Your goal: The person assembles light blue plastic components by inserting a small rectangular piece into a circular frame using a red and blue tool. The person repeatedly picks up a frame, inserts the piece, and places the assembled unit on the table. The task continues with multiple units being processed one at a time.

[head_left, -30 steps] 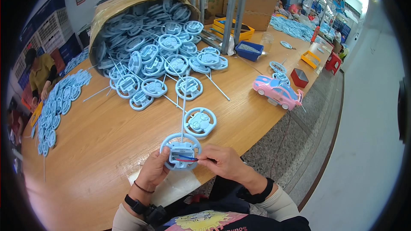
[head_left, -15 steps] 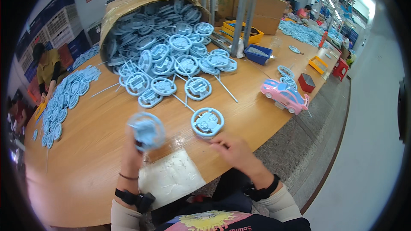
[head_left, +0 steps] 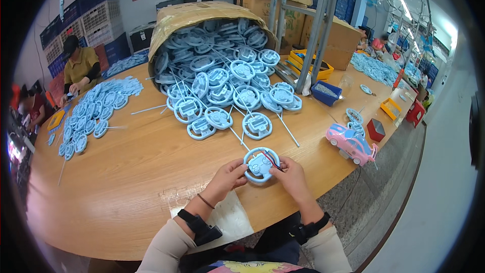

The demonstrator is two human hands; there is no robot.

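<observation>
A light-blue toy steering wheel [head_left: 259, 165] is between my two hands, just above the table or touching it; I cannot tell which. My left hand [head_left: 226, 179] grips its left rim with thumb and fingers. On the opposite rim, my right hand [head_left: 293, 177] is closed. Thin red and dark strands [head_left: 272, 158], like wires or a slim tool, cross the wheel beside the right fingertips. A thin blue rod [head_left: 239, 139] runs from behind the wheel toward the heap of blue wheels [head_left: 217, 78] spilling from a tipped cardboard box [head_left: 202, 11].
Right of my hands stands a pink and blue toy car [head_left: 352, 144], near a red box [head_left: 375, 130] and a blue bin [head_left: 326, 93]. A whitish sheet [head_left: 227, 218] lies at the table's near edge. More wheels [head_left: 98, 111] lie left, near a co-worker [head_left: 81, 65].
My view has shifted. My left hand, earlier raised at the left with a blurred blue wheel, has moved right. Both hands now meet at one wheel.
</observation>
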